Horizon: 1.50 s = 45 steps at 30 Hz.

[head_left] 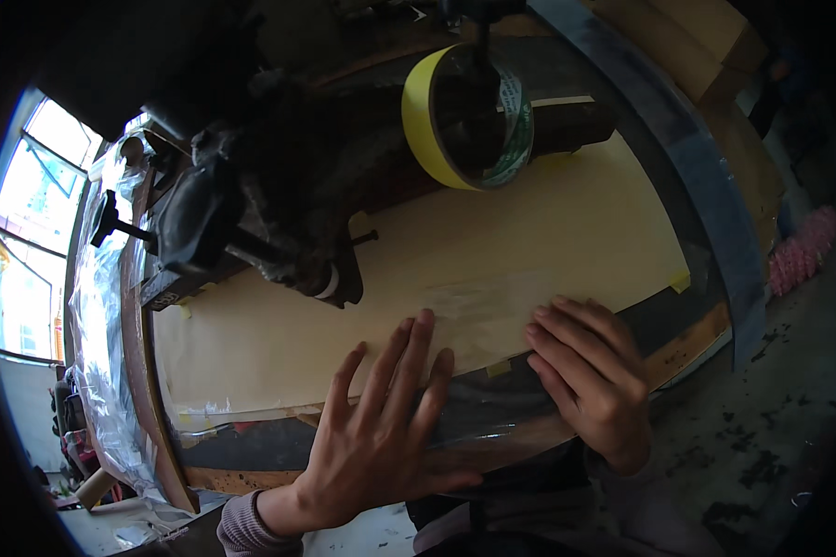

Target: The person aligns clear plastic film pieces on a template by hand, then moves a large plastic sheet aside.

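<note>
A cream sheet (297, 343) lies on a dark board, with small yellow tape tabs along its edges. My left hand (381, 418) rests near the sheet's front edge, fingers spread and stretched over it, holding nothing visible. To its right, my right hand (594, 376) has its fingers side by side and slightly bent, tips at the sheet, the thumb apart; nothing shows in its grasp. Between the fingertips of both hands is a smeared, glossy-looking patch (478, 311) on the sheet. I cannot tell whether it is film or something wet.
A dark machine (297, 186) with a black knob (195, 218) overhangs the sheet's far left. A yellow tape roll (424, 121) hangs above the sheet's far side. Clear plastic (102, 325) drapes the left edge; a pink fuzzy thing (805, 252) sits at far right.
</note>
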Tool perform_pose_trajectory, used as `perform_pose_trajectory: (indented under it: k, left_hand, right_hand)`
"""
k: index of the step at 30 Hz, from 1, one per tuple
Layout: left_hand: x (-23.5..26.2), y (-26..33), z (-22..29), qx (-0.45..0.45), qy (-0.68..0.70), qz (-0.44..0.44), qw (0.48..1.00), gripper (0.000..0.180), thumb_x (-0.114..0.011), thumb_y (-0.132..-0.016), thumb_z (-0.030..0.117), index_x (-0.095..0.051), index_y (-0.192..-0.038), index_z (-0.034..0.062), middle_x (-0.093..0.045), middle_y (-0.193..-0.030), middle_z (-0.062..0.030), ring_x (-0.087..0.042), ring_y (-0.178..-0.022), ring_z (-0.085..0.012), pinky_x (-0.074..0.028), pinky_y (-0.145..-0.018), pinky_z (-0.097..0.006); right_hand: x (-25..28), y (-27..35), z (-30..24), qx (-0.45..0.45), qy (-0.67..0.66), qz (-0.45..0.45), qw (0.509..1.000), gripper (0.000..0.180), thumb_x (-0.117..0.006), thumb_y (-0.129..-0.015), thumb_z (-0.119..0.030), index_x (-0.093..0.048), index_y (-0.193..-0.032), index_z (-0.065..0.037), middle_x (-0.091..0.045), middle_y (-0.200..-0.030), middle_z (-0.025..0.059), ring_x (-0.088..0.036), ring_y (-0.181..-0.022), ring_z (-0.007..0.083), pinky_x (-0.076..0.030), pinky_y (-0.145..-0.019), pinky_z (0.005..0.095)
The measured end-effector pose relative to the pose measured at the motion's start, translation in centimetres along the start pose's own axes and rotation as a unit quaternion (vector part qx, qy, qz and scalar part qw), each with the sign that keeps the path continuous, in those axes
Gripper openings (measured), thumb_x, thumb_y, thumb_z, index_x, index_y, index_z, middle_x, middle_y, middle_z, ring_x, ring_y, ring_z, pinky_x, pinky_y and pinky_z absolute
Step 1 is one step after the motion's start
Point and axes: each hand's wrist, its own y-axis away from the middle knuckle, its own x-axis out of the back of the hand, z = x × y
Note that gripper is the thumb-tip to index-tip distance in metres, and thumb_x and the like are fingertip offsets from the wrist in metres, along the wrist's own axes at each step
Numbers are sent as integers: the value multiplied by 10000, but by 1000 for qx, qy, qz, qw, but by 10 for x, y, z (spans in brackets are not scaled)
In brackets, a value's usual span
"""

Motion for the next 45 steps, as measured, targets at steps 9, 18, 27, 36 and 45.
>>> perform_pose_trajectory:
  k: [9, 18, 27, 36, 45]
  left_hand:
    - [-2, 1, 3, 13, -16, -18, 1000, 982, -357, -733, 845, -508, -1246, 21, -390, -1424, -224, -409, -1308, -301, -235, -1075, -507]
    - [-4, -2, 9, 23, -11, 37, 999, 1046, -487, -689, 818, -475, -1241, -70, -337, -1434, -270, -383, -1312, -339, -237, -1074, -509]
    - [-29, -14, 15, 87, 50, 113, 988, 1029, -582, -785, 626, -223, -1387, -127, -218, -1462, -325, -249, -1378, -398, -220, -1125, -466]
    - [-27, -28, 17, 105, 110, 231, 961, 935, -665, -759, 289, -127, -1443, -53, -289, -1434, -295, -303, -1348, -395, -238, -1132, -440]
    - [-20, -62, 17, 96, 38, 205, 973, 477, -583, -616, 119, -513, -1059, -46, -499, -1175, -285, -484, -1114, -368, -415, -949, -449]
  right_hand:
    - [2, 0, -5, -21, 59, 15, 998, 318, -744, -719, -115, -680, -1006, 6, -651, -1047, 90, -601, -858, 206, -472, -758, 348]
    - [6, -12, -3, -16, 69, -25, 997, 307, -727, -709, -61, -661, -1002, 0, -646, -1060, 71, -587, -919, 224, -461, -792, 342]
    - [-9, -37, 33, 50, 95, -26, 994, 171, -641, -813, -148, -663, -971, -84, -656, -1042, -7, -575, -963, 174, -453, -808, 329]
    - [-28, -52, 46, 52, 78, -12, 995, 210, -622, -830, -143, -666, -1019, -62, -664, -1019, 40, -581, -980, 229, -472, -811, 359]
    - [-44, -75, 64, 97, 43, -7, 994, 218, -625, -788, -140, -660, -991, -67, -614, -1014, 58, -550, -1031, 218, -436, -837, 388]
